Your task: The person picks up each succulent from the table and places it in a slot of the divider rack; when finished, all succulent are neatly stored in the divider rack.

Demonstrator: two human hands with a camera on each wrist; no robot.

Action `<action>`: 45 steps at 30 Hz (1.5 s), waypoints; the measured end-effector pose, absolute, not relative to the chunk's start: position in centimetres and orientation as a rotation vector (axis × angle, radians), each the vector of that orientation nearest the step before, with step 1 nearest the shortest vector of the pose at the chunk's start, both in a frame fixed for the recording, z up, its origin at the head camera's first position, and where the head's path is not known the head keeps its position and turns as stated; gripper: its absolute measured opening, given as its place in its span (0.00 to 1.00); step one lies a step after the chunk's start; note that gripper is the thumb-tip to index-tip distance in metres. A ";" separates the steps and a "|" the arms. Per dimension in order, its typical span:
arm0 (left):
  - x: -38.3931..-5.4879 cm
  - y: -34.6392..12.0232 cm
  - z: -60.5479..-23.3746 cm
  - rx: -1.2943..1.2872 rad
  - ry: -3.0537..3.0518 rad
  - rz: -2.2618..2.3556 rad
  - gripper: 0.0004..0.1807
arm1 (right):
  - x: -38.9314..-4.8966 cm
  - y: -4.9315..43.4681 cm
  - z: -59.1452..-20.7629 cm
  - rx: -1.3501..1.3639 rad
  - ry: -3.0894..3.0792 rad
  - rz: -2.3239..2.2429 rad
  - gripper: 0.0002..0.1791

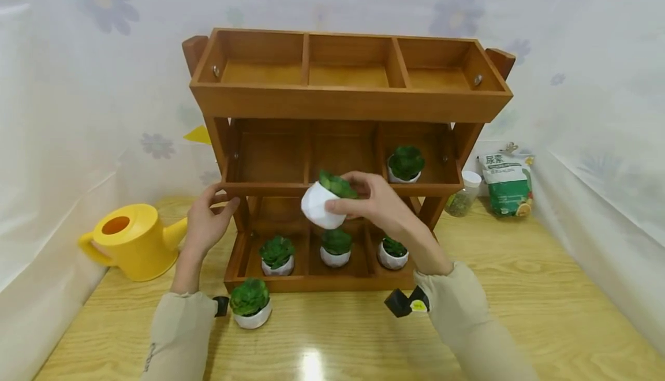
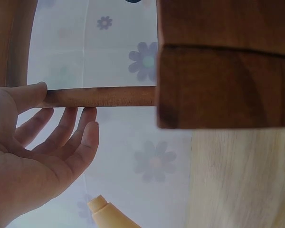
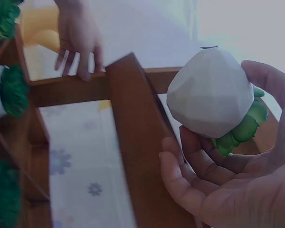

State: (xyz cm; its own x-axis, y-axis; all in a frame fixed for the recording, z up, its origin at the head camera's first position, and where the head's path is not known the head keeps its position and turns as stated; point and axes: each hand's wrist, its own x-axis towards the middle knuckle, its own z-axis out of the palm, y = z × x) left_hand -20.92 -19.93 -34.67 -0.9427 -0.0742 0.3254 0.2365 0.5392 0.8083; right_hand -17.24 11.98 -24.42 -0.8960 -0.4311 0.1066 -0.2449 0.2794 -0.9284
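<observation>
My right hand (image 1: pixel 363 199) holds a potted succulent (image 1: pixel 318 206) in front of the wooden shelf's middle tier. Its white faceted pot (image 3: pixel 211 92) is tilted, with the thumb and fingers around it and green leaves (image 3: pixel 247 126) toward the palm. At the left end of the wooden shelf (image 1: pixel 353 103), my left hand (image 1: pixel 208 219) pinches a wooden bar (image 2: pixel 102 97), thumb above and fingertips at its underside. In the bottom tier sit three potted succulents, a left one (image 1: pixel 277 256), a middle one (image 1: pixel 336 247) and a right one (image 1: pixel 393 253).
One potted succulent (image 1: pixel 405 164) stands in the middle tier's right compartment. Another succulent (image 1: pixel 250 304) is on the table before the shelf. A yellow watering can (image 1: pixel 136 242) stands left; a lidded jar (image 1: pixel 464 194) and a green-and-white bag (image 1: pixel 506 185) are at right.
</observation>
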 end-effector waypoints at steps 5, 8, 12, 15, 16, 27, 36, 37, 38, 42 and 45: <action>-20.8 -20.0 -34.5 -0.132 -2.451 -1.350 0.24 | -18.9 12.2 -21.2 -0.595 2.454 -1.667 0.29; -20.8 -19.9 -34.4 -0.146 -2.446 -1.348 0.23 | -19.9 12.3 -20.1 -0.519 2.496 -1.622 0.33; -20.7 -19.9 -34.4 -0.146 -2.449 -1.353 0.23 | -21.6 12.2 -19.4 -0.440 2.623 -1.488 0.35; -20.6 -19.9 -34.4 -0.143 -2.455 -1.353 0.24 | -22.8 11.9 -19.3 -0.433 2.781 -1.346 0.37; -20.6 -19.9 -34.4 -0.145 -2.456 -1.353 0.24 | -23.2 11.9 -19.3 -0.440 2.829 -1.299 0.38; -20.8 -19.7 -34.4 -0.175 -2.453 -1.348 0.25 | -26.9 11.5 -18.9 -0.751 2.899 -0.785 0.49; -20.7 -19.5 -34.3 -0.178 -2.460 -1.356 0.25 | -27.5 12.6 -18.3 -0.874 2.787 -0.631 0.42; -20.7 -19.6 -34.3 -0.173 -2.459 -1.355 0.25 | -27.4 12.7 -18.2 -0.890 2.789 -0.606 0.41; -20.7 -19.6 -34.3 -0.167 -2.458 -1.356 0.25 | -27.3 12.7 -18.2 -0.900 2.793 -0.580 0.40; -20.6 -19.7 -34.5 -0.149 -2.458 -1.354 0.25 | -26.8 12.6 -18.1 -0.911 2.842 -0.501 0.38; -20.6 -19.8 -34.5 -0.147 -2.459 -1.353 0.25 | -26.1 12.6 -17.8 -0.882 2.888 -0.477 0.36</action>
State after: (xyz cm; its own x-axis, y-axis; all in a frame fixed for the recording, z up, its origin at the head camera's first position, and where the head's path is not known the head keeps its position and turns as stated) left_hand -20.60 -19.78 -34.48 -0.9403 -0.0673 0.3335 0.2457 0.5439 0.8024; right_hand -26.10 12.61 -17.83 -0.8301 -0.5575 0.0101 -0.5312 0.7851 -0.3186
